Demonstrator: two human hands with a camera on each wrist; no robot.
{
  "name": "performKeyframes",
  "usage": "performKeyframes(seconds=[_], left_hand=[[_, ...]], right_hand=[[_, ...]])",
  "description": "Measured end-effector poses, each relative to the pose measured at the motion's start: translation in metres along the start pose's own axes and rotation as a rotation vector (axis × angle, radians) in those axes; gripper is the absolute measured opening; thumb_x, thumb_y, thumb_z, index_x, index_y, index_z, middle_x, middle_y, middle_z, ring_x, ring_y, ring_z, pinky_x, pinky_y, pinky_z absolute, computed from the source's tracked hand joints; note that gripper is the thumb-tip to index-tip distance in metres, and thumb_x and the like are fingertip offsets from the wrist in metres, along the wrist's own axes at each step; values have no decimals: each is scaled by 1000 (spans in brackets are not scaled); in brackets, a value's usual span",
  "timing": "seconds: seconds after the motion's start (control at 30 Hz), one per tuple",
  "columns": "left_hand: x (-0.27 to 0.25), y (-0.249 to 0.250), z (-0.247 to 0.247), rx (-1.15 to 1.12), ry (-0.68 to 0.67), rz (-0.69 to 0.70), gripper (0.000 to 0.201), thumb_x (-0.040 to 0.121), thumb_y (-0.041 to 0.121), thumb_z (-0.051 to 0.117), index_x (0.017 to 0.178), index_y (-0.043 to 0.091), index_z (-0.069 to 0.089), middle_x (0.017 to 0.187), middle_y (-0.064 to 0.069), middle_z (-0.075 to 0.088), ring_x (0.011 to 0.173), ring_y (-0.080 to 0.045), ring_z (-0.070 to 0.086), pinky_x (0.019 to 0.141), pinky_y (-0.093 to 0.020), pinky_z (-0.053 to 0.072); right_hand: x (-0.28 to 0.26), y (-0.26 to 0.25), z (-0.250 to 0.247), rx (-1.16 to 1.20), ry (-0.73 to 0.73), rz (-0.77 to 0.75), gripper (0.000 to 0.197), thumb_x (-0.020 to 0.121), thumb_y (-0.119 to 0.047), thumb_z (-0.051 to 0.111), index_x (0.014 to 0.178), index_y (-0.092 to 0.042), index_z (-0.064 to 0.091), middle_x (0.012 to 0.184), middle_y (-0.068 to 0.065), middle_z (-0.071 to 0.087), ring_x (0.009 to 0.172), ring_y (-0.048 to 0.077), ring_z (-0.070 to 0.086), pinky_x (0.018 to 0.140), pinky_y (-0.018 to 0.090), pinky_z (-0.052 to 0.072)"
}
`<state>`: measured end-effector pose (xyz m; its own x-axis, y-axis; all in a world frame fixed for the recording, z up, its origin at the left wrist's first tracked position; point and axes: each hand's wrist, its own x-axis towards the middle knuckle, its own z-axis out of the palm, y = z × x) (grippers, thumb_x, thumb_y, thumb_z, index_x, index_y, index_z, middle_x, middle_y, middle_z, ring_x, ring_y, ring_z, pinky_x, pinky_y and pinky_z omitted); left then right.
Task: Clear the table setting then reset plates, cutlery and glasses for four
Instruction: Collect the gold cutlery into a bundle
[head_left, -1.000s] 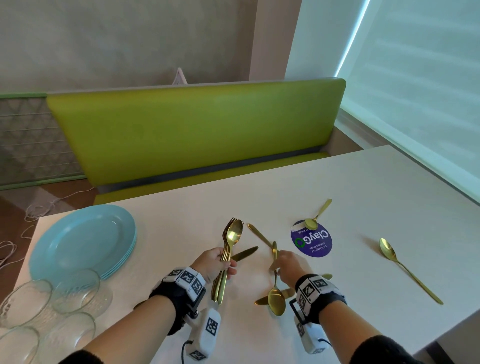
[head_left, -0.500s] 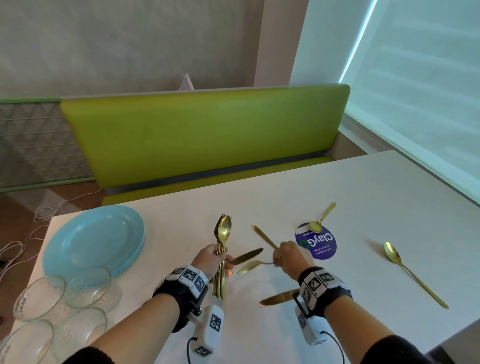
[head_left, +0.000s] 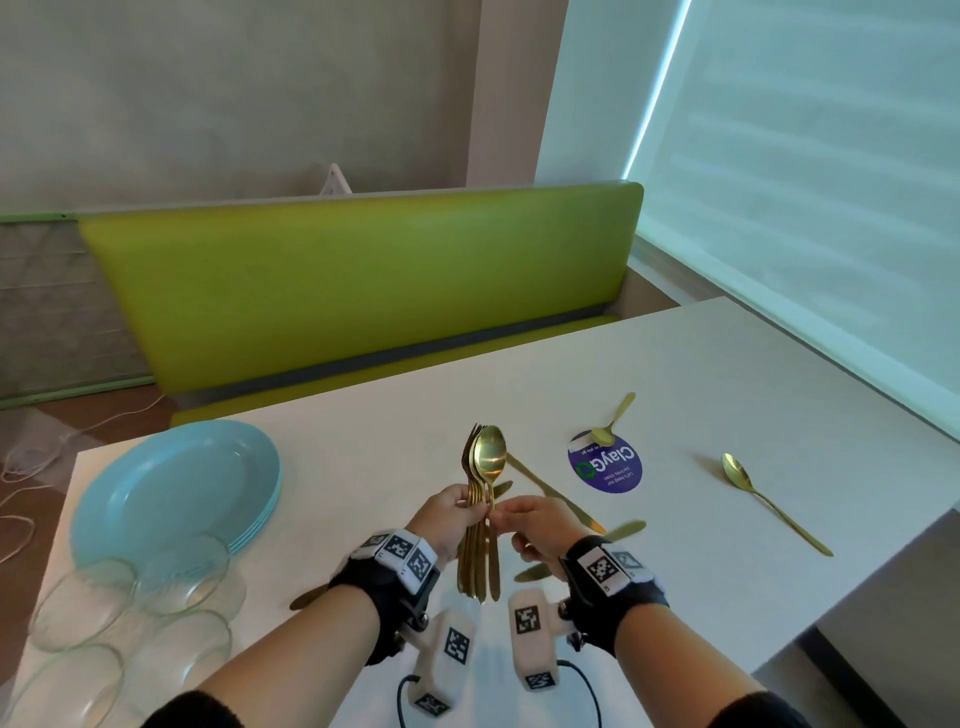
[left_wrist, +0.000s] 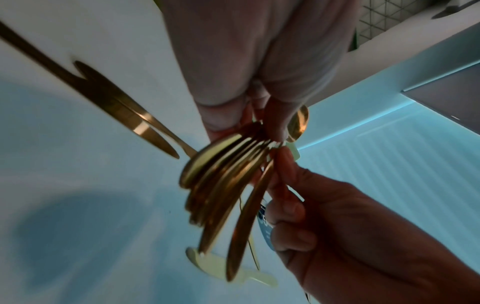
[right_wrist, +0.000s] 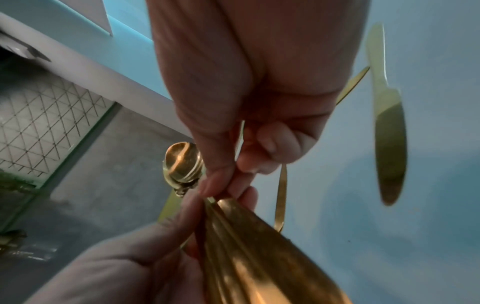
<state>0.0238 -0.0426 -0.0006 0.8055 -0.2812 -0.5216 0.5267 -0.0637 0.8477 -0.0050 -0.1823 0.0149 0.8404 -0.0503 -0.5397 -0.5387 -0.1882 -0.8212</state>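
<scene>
Two loose spoons (head_left: 769, 499) lie toward the surface's right edge. One stack of blue plates (head_left: 171, 488) and four glass bowls (head_left: 182, 569) sit at its left edge. One round sticker (head_left: 605, 462). The bundled cutlery (head_left: 480, 519) is too overlapped to count.

A bundle of gold forks and spoons (head_left: 480, 514) blurs in the left wrist view, its count unreadable. The right hand (head_left: 537, 525) hides the middle of a gold knife (head_left: 530, 475) on the white desk (head_left: 727, 374). Clear glass bowls (head_left: 104, 618) run off the head view's lower-left edge.
</scene>
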Motion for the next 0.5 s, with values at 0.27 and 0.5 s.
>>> performKeyframes(seconds=[0.27,0.5], left_hand=[[-4,-9,13,21,-64,-17,5,94,12,53,94,13,57,81,-11,63,73,-24,64,64,-34,55],[8,-4,35,26,-160,-70,14,97,12,45,86,14,54,75,-6,61,69,-18,62,62,-32,51]], right_hand=[[-16,13,2,-102,132,-17,9,85,-14,68,76,-17,68,73,2,69,36,1,47,59,31,55],[-9,16,-15,-212,191,-50,9,86,-13,65,81,-17,70,67,-2,65,38,1,47,40,13,40]])
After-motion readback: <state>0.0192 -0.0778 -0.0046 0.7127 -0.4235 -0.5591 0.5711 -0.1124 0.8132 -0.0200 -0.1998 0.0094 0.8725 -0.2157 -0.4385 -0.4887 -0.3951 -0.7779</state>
